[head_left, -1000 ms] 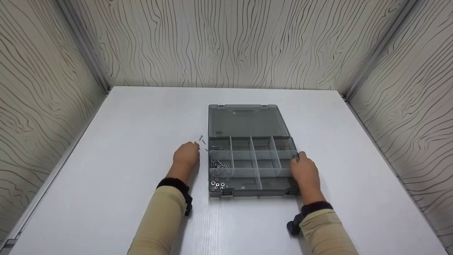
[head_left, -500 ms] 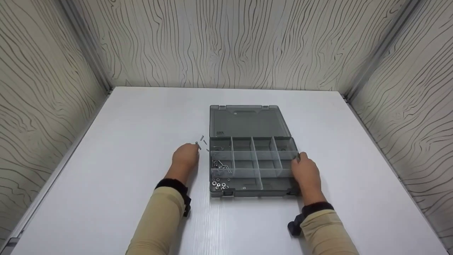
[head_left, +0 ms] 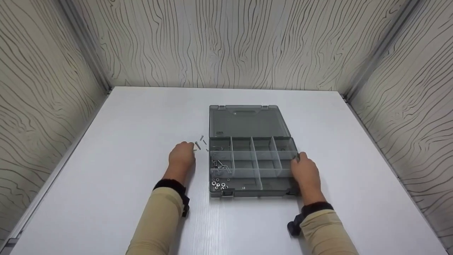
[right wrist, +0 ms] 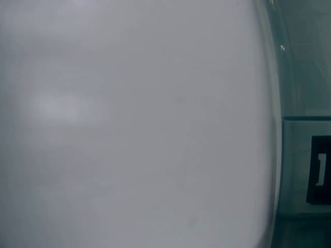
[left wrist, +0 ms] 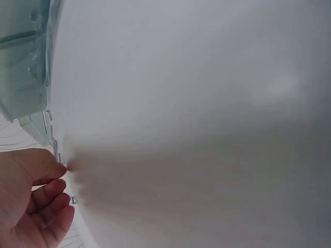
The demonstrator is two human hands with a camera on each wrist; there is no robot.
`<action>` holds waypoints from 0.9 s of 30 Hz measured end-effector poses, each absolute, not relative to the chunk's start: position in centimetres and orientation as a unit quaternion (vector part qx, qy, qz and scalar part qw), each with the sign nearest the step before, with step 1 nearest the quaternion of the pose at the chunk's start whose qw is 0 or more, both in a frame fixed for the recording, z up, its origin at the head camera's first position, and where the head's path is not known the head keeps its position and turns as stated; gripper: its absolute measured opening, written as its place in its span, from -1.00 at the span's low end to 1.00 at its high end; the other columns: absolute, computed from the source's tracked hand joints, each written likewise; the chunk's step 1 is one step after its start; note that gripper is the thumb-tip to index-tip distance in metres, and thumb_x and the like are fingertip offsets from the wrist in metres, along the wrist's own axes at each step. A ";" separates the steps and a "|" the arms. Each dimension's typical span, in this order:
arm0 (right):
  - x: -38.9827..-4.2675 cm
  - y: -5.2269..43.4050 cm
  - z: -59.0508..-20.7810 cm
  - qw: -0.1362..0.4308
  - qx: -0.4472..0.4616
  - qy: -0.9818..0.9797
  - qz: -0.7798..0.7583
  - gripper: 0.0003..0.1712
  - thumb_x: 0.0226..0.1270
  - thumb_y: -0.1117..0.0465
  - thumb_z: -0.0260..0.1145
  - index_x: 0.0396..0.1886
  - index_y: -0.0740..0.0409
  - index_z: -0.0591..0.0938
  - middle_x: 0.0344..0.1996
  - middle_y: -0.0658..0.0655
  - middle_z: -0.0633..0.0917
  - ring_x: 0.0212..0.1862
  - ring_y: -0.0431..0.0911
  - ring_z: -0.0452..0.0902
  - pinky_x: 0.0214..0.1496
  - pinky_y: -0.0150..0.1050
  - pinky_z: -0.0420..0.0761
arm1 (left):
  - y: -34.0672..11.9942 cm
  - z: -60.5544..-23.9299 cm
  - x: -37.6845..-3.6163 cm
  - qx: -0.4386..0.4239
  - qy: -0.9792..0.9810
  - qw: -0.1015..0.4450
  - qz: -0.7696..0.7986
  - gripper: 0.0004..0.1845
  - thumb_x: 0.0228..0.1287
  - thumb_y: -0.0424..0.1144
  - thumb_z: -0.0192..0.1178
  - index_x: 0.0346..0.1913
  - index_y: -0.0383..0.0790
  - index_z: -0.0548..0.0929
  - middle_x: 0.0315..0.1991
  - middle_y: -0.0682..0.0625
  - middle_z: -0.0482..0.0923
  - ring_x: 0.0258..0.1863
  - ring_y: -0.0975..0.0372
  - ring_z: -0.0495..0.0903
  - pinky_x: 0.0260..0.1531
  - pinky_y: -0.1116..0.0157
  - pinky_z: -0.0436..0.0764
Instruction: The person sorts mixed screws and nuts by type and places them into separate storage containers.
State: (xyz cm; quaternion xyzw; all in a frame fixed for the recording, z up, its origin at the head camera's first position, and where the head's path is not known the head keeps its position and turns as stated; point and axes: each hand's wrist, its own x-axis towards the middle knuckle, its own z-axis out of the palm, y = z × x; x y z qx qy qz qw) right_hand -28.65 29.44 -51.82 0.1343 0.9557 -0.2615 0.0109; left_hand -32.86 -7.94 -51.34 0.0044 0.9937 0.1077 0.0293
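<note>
A grey translucent compartment box (head_left: 244,192) lies on the white table with its lid (head_left: 247,124) folded back. My right hand (head_left: 306,171) grips its right wall, thumb at the rim; in the right wrist view only the box's edge shows, not the hand. Left of the box, my left hand (head_left: 182,156) is low over the table, fingers bent and thumb and index tips together; what they hold, if anything, is hidden. A screw (head_left: 198,145) lies just right of its fingertips, with smaller screws (head_left: 202,137) beyond. Another small piece (left wrist: 74,200) is beside its fingers in the left wrist view.
Screws (head_left: 221,166) fill part of the box's left middle compartment, and nuts (head_left: 218,184) lie in the front left one. Clear dividers (head_left: 256,173) split the box. Patterned walls (head_left: 226,46) stand behind and at both sides of the white table (head_left: 124,170).
My left hand has drawn slightly left, away from a screw at its fingertips, which now lies apart on the table. My right hand keeps its grip on the box.
</note>
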 end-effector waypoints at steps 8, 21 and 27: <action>-28.6 29.3 -51.7 0.009 0.132 0.955 -0.266 -0.43 0.37 0.10 -0.17 0.25 0.38 0.20 0.02 0.48 0.44 0.06 0.27 0.39 0.05 0.12 0.42 | -7.9 -51.5 -33.0 -0.006 0.993 0.025 0.117 -0.62 0.21 -0.40 0.04 0.12 -0.29 0.42 -0.05 -0.21 0.43 -0.02 0.00 0.45 -0.06 0.12 0.53; -28.7 29.3 -52.0 -0.009 0.124 0.959 -0.254 -0.45 0.35 0.12 -0.20 0.20 0.40 0.25 -0.07 0.47 0.49 -0.05 0.25 0.46 -0.07 0.08 0.47 | -7.5 -51.2 -32.8 -0.021 0.989 0.059 0.133 -0.70 0.37 -0.38 -0.17 0.03 -0.26 0.53 -0.02 -0.17 0.53 0.03 0.04 0.49 0.07 0.16 0.46; -28.7 29.4 -52.0 -0.005 0.124 0.958 -0.258 -0.45 0.36 0.11 -0.21 0.22 0.40 0.23 -0.04 0.48 0.48 -0.02 0.26 0.44 -0.02 0.09 0.45 | -7.1 -51.0 -32.8 -0.033 0.989 0.072 0.124 -0.72 0.35 -0.39 -0.13 0.00 -0.23 0.54 -0.03 -0.15 0.53 0.03 0.07 0.49 0.07 0.19 0.46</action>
